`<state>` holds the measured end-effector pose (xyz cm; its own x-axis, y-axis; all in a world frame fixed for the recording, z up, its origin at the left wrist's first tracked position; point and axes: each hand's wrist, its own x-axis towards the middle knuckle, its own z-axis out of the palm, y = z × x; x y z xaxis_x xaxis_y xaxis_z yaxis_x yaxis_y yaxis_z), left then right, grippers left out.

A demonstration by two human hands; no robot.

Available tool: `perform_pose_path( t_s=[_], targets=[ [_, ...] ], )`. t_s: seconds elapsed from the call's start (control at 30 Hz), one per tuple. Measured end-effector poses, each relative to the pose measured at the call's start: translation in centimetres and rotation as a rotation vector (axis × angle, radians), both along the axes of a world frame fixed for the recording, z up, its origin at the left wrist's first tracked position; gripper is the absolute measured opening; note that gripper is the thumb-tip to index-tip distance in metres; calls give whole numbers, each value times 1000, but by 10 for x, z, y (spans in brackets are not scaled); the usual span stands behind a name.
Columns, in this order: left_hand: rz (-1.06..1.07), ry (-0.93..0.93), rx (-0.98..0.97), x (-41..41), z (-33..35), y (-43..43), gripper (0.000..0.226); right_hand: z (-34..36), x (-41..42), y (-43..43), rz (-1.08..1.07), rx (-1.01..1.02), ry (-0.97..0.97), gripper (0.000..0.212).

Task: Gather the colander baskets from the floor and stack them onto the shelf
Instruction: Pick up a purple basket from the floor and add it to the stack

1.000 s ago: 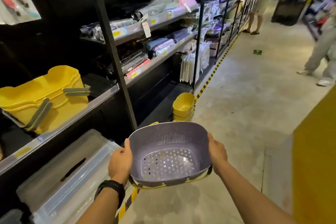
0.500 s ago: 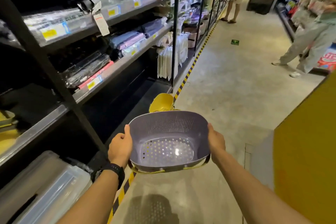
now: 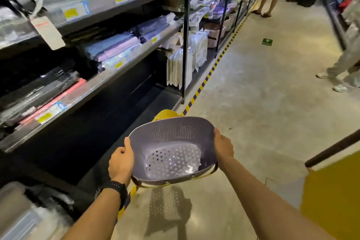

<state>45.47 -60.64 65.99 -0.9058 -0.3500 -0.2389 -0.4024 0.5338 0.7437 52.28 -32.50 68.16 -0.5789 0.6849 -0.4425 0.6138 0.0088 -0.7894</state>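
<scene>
Carried nearer along the aisle: purple colander basket (image 3: 172, 152) gripped at both rims, left hand (image 3: 121, 161) and right hand (image 3: 223, 147) fingers curled tight, now just before yellow colander stack (image 3: 165, 115) on bottom shelf (image 3: 136, 107); stacking looks imminent.

No readable text anywhere in frame.
Yellow price labels (image 3: 75, 13) line the shelf edge (image 3: 109, 82), but the print is blurred beyond reading. White hang tag (image 3: 48, 32) off the upper shelf has a faint red line on top, characters not resolvable. Green floor sticker (image 3: 267, 42) in the aisle carries a pale symbol (shape unclear, could be an arrow), no legible lettering. Packaged goods on the shelves show no brand that can be made out. Black wrist device (image 3: 115, 188) shows no visible display digits.
</scene>
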Motion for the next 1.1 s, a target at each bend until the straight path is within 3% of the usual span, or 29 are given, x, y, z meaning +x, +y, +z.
perform_pose_path(
  t_s=[0.13, 0.37, 0.67, 1.1],
  targets=[
    [57, -5, 50, -52, -8, 22, 69, 3, -66, 24, 46, -1, 16, 50],
    [129, -34, 89, -138, -27, 50, 71, -3, -174, 47, 116, 56, 33, 53],
    [252, -51, 114, -228, -37, 71, 70, -13, -300, 74, 230, -23, 11, 49],
    [657, -92, 153, -302, -96, 135, 73, -95, -491, 115, 564, -116, -151, 57]
  ],
)
